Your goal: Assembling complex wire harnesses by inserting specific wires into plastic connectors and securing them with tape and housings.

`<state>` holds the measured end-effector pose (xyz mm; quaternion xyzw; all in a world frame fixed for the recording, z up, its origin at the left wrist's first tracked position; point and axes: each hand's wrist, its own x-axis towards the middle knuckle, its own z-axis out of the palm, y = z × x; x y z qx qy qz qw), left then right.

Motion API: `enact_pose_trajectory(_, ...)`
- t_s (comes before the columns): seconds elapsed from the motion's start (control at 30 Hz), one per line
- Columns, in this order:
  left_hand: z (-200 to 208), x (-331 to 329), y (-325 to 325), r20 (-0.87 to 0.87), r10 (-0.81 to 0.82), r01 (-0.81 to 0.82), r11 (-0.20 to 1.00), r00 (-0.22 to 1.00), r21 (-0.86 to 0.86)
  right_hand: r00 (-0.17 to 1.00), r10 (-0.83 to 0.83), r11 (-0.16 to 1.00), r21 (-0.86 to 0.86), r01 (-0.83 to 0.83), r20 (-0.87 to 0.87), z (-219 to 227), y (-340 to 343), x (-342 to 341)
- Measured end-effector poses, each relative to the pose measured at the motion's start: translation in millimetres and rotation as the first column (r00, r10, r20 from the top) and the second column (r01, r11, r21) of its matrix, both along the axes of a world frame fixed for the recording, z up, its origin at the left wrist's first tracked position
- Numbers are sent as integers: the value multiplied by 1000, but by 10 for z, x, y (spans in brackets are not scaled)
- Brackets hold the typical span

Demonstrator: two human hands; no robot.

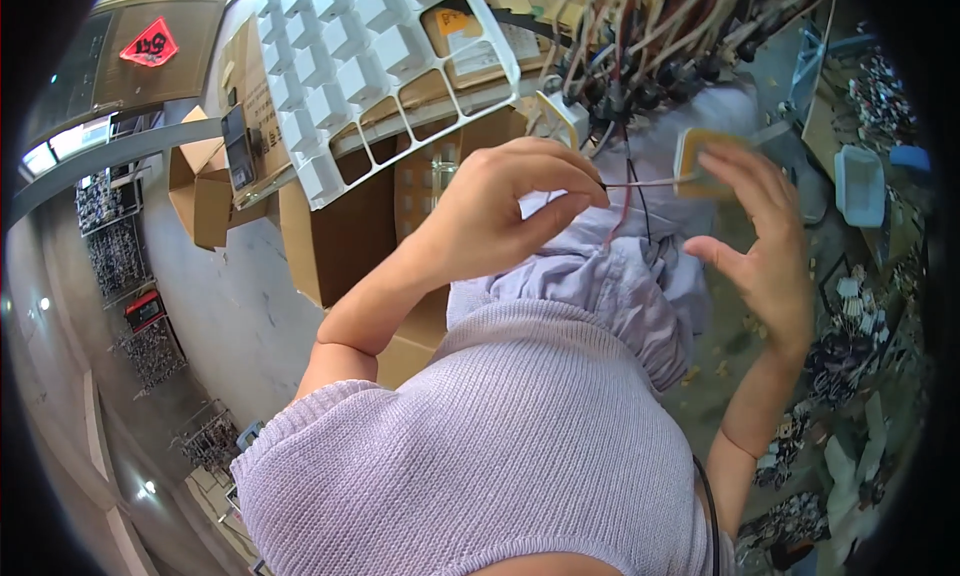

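Observation:
My left hand [522, 208] is closed in a pinch on a thin cable [650, 184] above my lap. The cable runs right to a flat square piece [692, 164] with a yellow face and a pale edge. My right hand [758, 221] is at that piece, slightly blurred, with its fingertips over the right edge and its thumb well apart below. Whether the fingertips touch the piece is unclear. Red and black wires [628, 204] hang down between my hands. A thick bundle of wires with dark ends [640, 76] lies just beyond them.
A white moulded tray [345, 66] with box-shaped pockets rests tilted over an open cardboard box [335, 226] at the left. To the right are a pale blue bin [860, 186] and heaps of small parts [875, 96]. Grey fabric [600, 281] covers my lap.

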<state>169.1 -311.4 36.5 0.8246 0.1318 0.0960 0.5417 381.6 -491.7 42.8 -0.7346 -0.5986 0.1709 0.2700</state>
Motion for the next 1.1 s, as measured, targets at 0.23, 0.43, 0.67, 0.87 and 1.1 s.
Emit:
enact_pose_trajectory(0.23, 20, 225, -69, 83, -33, 67, 890, 996, -451, 715, -33, 985, 98, 141, -699, -136, 146, -316)
enact_pose_trajectory(0.43, 64, 253, -139, -37, 23, -42, 760, 999, -649, 619, -126, 977, 12, 213, -775, -138, 71, -321)
enact_pose_trajectory(0.67, -8, 286, -204, -35, 125, -115, 731, 992, -673, 583, -135, 975, -3, 221, -801, -151, 49, -307)
enact_pose_trajectory(0.87, -3, 293, -221, -6, 166, -131, 757, 986, -641, 538, -104, 966, 43, 254, -837, -198, 36, -300)
enact_pose_trajectory(1.1, -24, 314, -271, -15, 212, -173, 750, 977, -639, 608, -165, 942, 58, 330, -777, -162, 61, -351)
